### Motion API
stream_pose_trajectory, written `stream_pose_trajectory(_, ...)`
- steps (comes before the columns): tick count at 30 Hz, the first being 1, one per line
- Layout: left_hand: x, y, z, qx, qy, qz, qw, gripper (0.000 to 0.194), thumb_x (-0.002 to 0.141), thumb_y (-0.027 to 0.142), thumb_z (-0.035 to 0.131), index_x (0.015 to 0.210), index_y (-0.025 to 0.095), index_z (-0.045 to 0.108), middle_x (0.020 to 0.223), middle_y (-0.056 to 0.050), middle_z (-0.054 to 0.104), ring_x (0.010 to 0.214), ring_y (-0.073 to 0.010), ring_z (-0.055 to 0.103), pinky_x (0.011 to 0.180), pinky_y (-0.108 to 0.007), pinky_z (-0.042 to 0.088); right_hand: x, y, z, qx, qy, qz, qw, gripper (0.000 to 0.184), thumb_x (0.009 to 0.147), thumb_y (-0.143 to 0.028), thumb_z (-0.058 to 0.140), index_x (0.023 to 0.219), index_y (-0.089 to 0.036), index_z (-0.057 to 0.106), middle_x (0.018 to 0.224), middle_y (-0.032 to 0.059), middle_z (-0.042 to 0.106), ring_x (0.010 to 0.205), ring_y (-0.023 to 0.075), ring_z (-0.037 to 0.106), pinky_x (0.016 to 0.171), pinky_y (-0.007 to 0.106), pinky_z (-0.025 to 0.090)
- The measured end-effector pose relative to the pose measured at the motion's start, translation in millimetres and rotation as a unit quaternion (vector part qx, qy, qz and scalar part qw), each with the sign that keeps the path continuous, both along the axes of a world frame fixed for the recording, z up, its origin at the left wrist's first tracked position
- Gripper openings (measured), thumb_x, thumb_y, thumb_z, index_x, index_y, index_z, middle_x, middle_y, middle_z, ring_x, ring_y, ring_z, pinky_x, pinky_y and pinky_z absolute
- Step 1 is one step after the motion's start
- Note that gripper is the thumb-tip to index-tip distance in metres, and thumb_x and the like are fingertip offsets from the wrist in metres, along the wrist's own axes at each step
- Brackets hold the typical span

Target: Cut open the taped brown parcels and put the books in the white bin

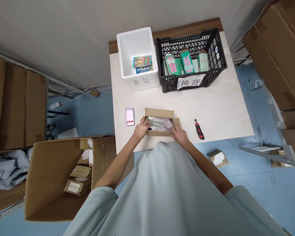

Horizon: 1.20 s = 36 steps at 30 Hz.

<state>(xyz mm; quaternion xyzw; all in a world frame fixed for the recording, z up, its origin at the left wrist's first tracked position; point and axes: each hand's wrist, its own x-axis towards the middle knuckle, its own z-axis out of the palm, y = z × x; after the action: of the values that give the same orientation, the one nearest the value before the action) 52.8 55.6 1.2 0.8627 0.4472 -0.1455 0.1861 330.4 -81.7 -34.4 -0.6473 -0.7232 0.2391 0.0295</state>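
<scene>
A small cardboard box (pixel 159 113) lies with its flaps open near the front edge of the white table. Inside it is a package in clear bubble wrap (pixel 161 124), with something greenish showing through. My left hand (pixel 142 127) has its fingers closed at the package's left end, by the box wall. At the opposite end, my right hand (pixel 179 133) grips the wrap with bent fingers. A phone (pixel 130 116) lies to the left of the box. Off to the right rests a red and black utility knife (pixel 199 129).
At the back of the table (pixel 221 101) stand a white foam box (pixel 143 81) holding colourful packs and a black crate (pixel 166 86) with green boxes. A large open carton (pixel 56 177) with small parcels stands at floor level on the left. Shelves with cartons (pixel 272 62) flank both sides.
</scene>
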Motion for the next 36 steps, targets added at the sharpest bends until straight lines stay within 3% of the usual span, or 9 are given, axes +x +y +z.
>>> stream_pose_trajectory(7, 9, -13, 37.5, 0.016, 0.002, -0.016, 1.0, 0.04, 0.111, 0.013, 0.042, 0.119, 0.026, 0.079, 0.14, -0.016, 0.067, 0.141, -0.035, 0.056, 0.075, -0.038, 0.062, 12, -3, 3.2, 0.0, 0.049, -0.03, 0.998, 0.049, 0.102, -0.03, 0.082, 0.148, -0.022, 0.067, 0.159, 0.0214, 0.06, 0.15, 0.0385, 0.057, 0.108, 0.052, 0.067)
stream_pose_trajectory(11, 15, -19, 47.5, 0.027, -0.014, 0.013, 0.999, 0.032, 0.112, 0.02, 0.048, 0.114, 0.026, 0.079, 0.137, -0.015, 0.066, 0.14, -0.0352, 0.055, 0.078, -0.037, 0.061, -16, 15, 35.5, 0.038, 0.09, -0.026, 0.995, 0.042, 0.11, -0.045, 0.072, 0.142, -0.018, 0.073, 0.146, 0.0204, 0.067, 0.142, 0.0367, 0.062, 0.123, 0.053, 0.057)
stream_pose_trajectory(15, 19, -28, 43.2, 0.029, -0.031, 0.033, 0.999, 0.028, 0.112, 0.02, 0.051, 0.112, 0.026, 0.078, 0.138, -0.015, 0.069, 0.139, -0.035, 0.058, 0.08, -0.038, 0.062, -62, 48, 69.0, 0.034, 0.065, 0.04, 0.997, 0.034, 0.117, -0.037, 0.057, 0.135, -0.016, 0.078, 0.136, 0.0193, 0.073, 0.139, 0.0356, 0.061, 0.12, 0.05, 0.057)
stream_pose_trajectory(18, 13, -34, 28.9, 0.037, -0.07, 0.093, 0.992, 0.027, 0.111, 0.022, 0.056, 0.13, 0.025, 0.074, 0.14, -0.016, 0.071, 0.141, -0.0355, 0.061, 0.085, -0.039, 0.064, -89, 70, 75.6, -0.01, 0.026, 0.066, 0.997, 0.033, 0.117, -0.027, 0.053, 0.131, -0.013, 0.079, 0.138, 0.0217, 0.073, 0.14, 0.0358, 0.06, 0.11, 0.045, 0.061)
stream_pose_trajectory(23, -17, -45, -15.5, -0.015, -0.253, 0.193, 0.948, 0.063, 0.103, 0.02, 0.063, 0.165, 0.022, 0.052, 0.15, -0.018, 0.069, 0.147, -0.0342, 0.063, 0.118, -0.049, 0.058, -110, 86, 62.5, -0.055, 0.007, 0.113, 0.992, 0.036, 0.111, -0.006, 0.05, 0.136, -0.008, 0.076, 0.144, 0.023, 0.074, 0.141, 0.0335, 0.063, 0.105, 0.039, 0.061)
stream_pose_trajectory(27, -41, -53, -54.5, -0.107, -0.347, 0.282, 0.888, 0.128, 0.082, 0.046, 0.091, 0.184, 0.02, 0.019, 0.18, -0.025, 0.04, 0.166, -0.0448, 0.044, 0.128, -0.056, 0.049, -116, 84, 54.3, -0.073, -0.012, 0.128, 0.989, 0.032, 0.107, 0.001, 0.058, 0.133, -0.006, 0.074, 0.137, 0.0209, 0.078, 0.127, 0.0311, 0.072, 0.099, 0.035, 0.061)
stream_pose_trajectory(30, -41, -52, -75.3, -0.156, -0.352, 0.271, 0.882, 0.167, 0.058, 0.058, 0.104, 0.186, 0.017, 0.005, 0.184, -0.028, 0.033, 0.168, -0.0541, 0.034, 0.132, -0.064, 0.038, -116, 77, 51.3, -0.08, -0.025, 0.135, 0.987, 0.019, 0.109, -0.006, 0.065, 0.125, -0.01, 0.074, 0.129, 0.0161, 0.08, 0.115, 0.0274, 0.075, 0.091, 0.032, 0.06)
stream_pose_trajectory(32, -35, -49, -84.4, -0.153, -0.359, 0.255, 0.885, 0.174, 0.052, 0.06, 0.106, 0.186, 0.015, 0.006, 0.18, -0.028, 0.041, 0.165, -0.0554, 0.036, 0.133, -0.066, 0.034, -114, 70, 49.3, -0.079, -0.037, 0.138, 0.987, 0.012, 0.114, -0.012, 0.063, 0.12, -0.013, 0.073, 0.127, 0.0142, 0.079, 0.113, 0.0249, 0.073, 0.089, 0.03, 0.058)
stream_pose_trajectory(36, -27, -49, -96.2, -0.13, -0.385, 0.255, 0.877, 0.164, 0.055, 0.058, 0.106, 0.185, 0.016, 0.015, 0.173, -0.025, 0.052, 0.156, -0.0516, 0.045, 0.13, -0.065, 0.037, -98, 55, 49.3, -0.032, -0.005, 0.105, 0.994, 0.019, 0.118, -0.02, 0.055, 0.108, -0.018, 0.071, 0.121, 0.0136, 0.077, 0.108, 0.0247, 0.07, 0.087, 0.031, 0.058)
